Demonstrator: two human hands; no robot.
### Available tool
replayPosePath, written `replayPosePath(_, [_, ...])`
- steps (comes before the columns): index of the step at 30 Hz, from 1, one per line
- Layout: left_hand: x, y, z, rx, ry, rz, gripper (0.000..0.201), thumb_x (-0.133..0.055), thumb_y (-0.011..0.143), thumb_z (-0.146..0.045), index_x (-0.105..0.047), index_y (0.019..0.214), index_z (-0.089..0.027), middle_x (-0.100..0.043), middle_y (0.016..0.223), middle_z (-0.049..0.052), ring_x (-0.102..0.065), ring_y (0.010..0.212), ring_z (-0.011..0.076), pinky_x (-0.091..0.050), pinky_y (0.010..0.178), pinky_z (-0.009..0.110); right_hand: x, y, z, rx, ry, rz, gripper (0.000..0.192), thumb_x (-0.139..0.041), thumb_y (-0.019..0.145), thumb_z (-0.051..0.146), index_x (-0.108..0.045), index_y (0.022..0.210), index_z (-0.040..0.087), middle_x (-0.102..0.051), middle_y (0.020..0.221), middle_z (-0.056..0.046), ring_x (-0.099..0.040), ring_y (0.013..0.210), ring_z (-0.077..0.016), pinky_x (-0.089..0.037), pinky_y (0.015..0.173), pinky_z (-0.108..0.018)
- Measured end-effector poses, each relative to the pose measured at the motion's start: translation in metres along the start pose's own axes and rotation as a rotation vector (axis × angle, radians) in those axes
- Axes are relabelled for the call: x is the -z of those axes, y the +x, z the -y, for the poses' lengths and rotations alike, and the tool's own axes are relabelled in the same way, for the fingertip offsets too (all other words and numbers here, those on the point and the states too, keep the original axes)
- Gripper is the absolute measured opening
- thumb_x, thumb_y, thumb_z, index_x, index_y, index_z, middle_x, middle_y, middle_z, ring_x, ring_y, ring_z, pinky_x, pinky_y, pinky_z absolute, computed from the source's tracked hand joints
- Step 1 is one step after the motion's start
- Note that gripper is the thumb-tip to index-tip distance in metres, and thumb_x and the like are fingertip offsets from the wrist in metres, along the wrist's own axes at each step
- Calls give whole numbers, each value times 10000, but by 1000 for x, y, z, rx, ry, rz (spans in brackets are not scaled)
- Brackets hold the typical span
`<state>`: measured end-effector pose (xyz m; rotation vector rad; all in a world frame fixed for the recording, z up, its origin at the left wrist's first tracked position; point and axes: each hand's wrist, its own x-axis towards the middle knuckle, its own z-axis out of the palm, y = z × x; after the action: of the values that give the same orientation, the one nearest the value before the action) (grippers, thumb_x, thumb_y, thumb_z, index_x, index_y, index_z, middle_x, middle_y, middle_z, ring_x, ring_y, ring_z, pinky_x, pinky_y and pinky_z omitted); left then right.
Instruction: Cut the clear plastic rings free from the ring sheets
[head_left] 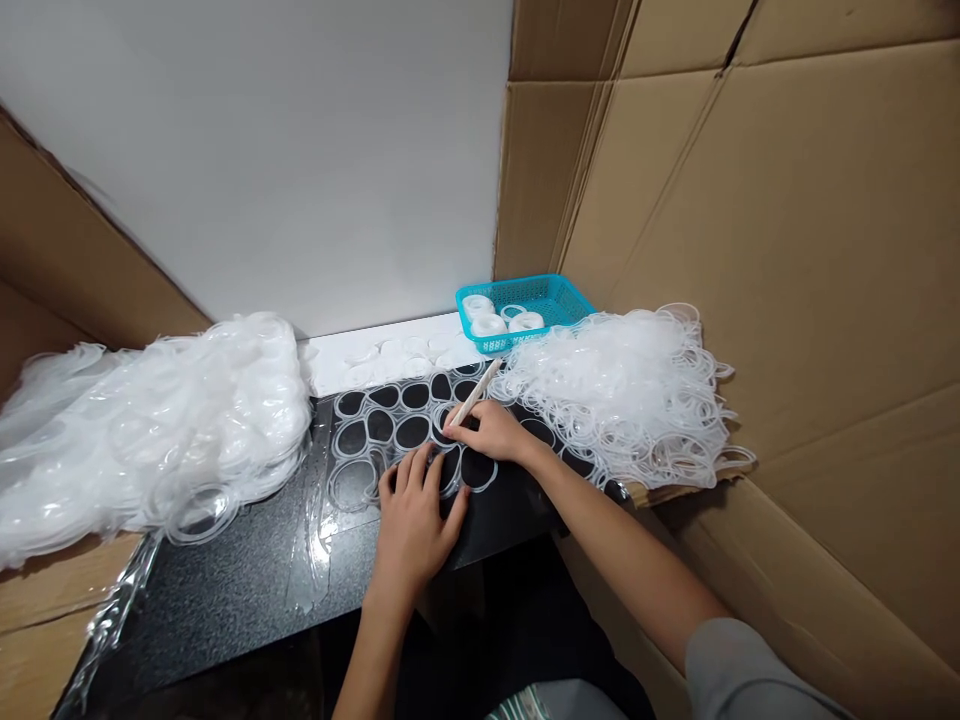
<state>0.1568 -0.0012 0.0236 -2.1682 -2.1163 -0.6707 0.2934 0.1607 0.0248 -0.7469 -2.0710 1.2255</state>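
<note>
Sheet of clear rings (390,425): flat on the dark surface (225,580), toward its far edge.
Right hand (491,432): fingers pinched around a pale stick (474,394), tip on the sheet.
Left hand (414,520): spread flat, pressing the sheet's near edge.
Loose rings (622,395): heaped at the right edge.
Film pile (142,420): at the left edge.
Blue basket (525,310): far right corner, holding white rolls.

Turquoise basket (553,298), speckled black table (225,580), clear whitish rings (622,390), brown cardboard (810,250).
</note>
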Motion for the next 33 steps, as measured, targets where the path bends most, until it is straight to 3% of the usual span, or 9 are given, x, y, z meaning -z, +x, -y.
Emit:
replayPosePath(6, [-1, -1, 1, -33, -2, 29, 417, -501, 1043, -376, -575, 1409, -191, -631, 1473, 139, -559, 1366, 329, -365, 1140, 581, -1, 0, -2, 37, -36, 9, 68, -752, 883, 256, -782, 870, 196, -800, 933, -30, -742, 909, -207, -538, 904, -318])
replayPosePath(11, [1, 1, -2, -50, 26, 92, 394, -488, 1044, -354, -571, 1412, -241, -621, 1493, 101, -518, 1394, 339, -336, 1151, 590, -4, -3, -1, 121, -151, -6, 82, -740, 916, 234, -781, 848, 211, -809, 971, -29, -744, 943, -209, -521, 971, -339])
replayPosePath(16, [2, 5, -7, 0, 2, 112, 395, -510, 1033, -386, -542, 1406, -261, -572, 1539, 80, -503, 1405, 323, -342, 1149, 577, -8, -10, -3, 365, -414, 63, 195, -575, 1043, 209, -769, 1021, 207, -801, 1018, -55, -719, 965, -204, -497, 950, -354])
replayPosePath(20, [4, 4, -5, 10, -46, 113, 351, -536, 1021, -396, -555, 1351, -275, -574, 1529, 78, -505, 1404, 312, -332, 1157, 567, -13, -9, -4, 474, -639, 86, 194, -584, 1034, 166, -739, 1151, 153, -794, 1110, -112, -717, 1023, -245, -489, 936, -385])
replayPosePath(23, [3, 4, -3, 12, -67, 110, 314, -547, 1019, -392, -569, 1308, -270, -606, 1474, 82, -522, 1381, 305, -334, 1153, 563, -10, 4, -3, 445, -692, 28, 193, -595, 1029, 162, -753, 1139, 154, -799, 1122, -118, -726, 1011, -250, -494, 931, -385])
replayPosePath(27, [2, 3, -2, 6, -88, 103, 287, -563, 1017, -387, -582, 1275, -263, -622, 1434, 82, -529, 1370, 298, -345, 1149, 551, 10, 41, -4, 393, -589, -113, 246, -547, 1041, 165, -788, 1088, 181, -808, 1127, -99, -741, 1029, -241, -509, 973, -367])
replayPosePath(30, [2, 2, -6, 8, -85, 85, 279, -571, 1011, -360, -600, 1267, -252, -628, 1423, 86, -532, 1366, 302, -359, 1146, 557, 26, 71, -6, 281, -481, -232, 283, -530, 1041, 206, -808, 987, 203, -814, 1099, -72, -743, 1038, -233, -530, 959, -331])
replayPosePath(33, [6, -1, -11, -33, -112, 96, 310, -564, 1017, -348, -605, 1305, -239, -619, 1450, 97, -525, 1383, 302, -369, 1160, 562, 28, 89, -5, 162, -407, -335, 292, -534, 1023, 214, -813, 936, 216, -817, 1050, -56, -740, 1055, -235, -534, 975, -326])
